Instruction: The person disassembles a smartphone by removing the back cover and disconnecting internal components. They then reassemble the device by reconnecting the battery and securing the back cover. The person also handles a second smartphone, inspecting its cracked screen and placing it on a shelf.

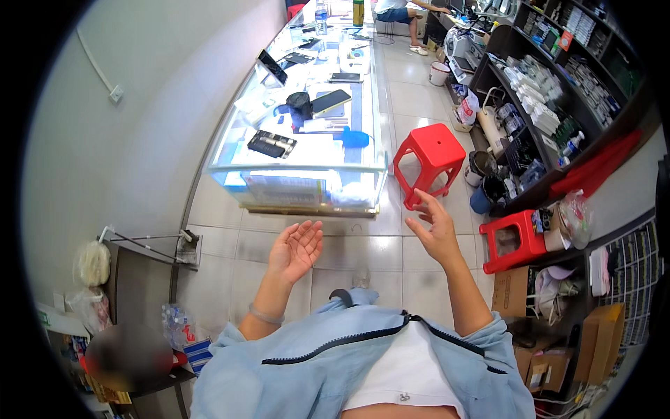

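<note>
Both of my hands are raised in front of me over the tiled floor, empty. My left hand (297,251) is turned palm up with its fingers loosely spread, short of the near end of a lit glass display counter (300,169). My right hand (434,227) has thumb and fingers apart and appears just in front of a red plastic stool (434,148); it holds nothing. On the counter top lie an opened phone (272,144), a dark phone with a yellowish edge (331,101), a black cylindrical object (300,106) and a blue item (355,138).
Dark shelves (537,133) packed with boxes and small goods line the right side. A second red stool (514,239) and cardboard boxes (511,292) stand at the lower right. A person (398,14) sits at the far end. Bagged bottles (178,325) lie at left.
</note>
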`<state>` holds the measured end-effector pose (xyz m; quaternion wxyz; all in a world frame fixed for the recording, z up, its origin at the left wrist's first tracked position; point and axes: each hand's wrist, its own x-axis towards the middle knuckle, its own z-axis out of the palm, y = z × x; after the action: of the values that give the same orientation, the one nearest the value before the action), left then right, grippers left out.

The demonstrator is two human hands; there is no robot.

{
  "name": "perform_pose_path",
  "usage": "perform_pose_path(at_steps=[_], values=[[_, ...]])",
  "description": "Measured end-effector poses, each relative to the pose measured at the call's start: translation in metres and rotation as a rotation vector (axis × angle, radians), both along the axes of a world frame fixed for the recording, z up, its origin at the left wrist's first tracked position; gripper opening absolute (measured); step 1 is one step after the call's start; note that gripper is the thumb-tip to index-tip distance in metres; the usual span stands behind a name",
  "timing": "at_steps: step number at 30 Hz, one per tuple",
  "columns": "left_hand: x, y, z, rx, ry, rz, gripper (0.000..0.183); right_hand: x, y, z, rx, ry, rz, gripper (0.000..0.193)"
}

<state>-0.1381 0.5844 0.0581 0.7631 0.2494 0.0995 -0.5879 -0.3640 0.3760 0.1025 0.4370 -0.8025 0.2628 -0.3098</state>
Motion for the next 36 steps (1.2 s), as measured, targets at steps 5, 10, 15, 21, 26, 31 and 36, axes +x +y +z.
perform_pose_path(at_steps=[5,10,15,21,26,31,36], values=[[0.047,-0.119,-0.013,-0.078,0.060,0.093,0.019,0.004,-0.094,-0.015,0.052,0.154,0.028,0.055],[0.047,-0.244,0.021,-0.173,0.038,-0.054,0.023,-0.045,-0.217,-0.045,0.205,0.145,-0.149,0.053],[0.069,-0.315,0.003,-0.117,-0.014,0.038,0.024,-0.056,-0.334,-0.088,0.406,0.052,-0.195,0.049],[0.074,-0.363,-0.024,-0.042,0.144,0.384,0.017,0.032,-0.476,-0.092,0.379,0.130,0.064,0.043],[0.045,-0.401,0.004,-0.055,0.070,0.522,0.019,0.170,-0.526,-0.054,0.026,0.290,0.490,0.045],[0.045,-0.387,0.012,0.079,0.058,0.810,0.018,0.299,-0.491,-0.045,-0.088,0.164,0.813,0.049],[0.070,-0.372,-0.011,0.032,0.078,0.972,0.015,0.395,-0.460,-0.068,-0.458,0.100,0.801,0.062]])
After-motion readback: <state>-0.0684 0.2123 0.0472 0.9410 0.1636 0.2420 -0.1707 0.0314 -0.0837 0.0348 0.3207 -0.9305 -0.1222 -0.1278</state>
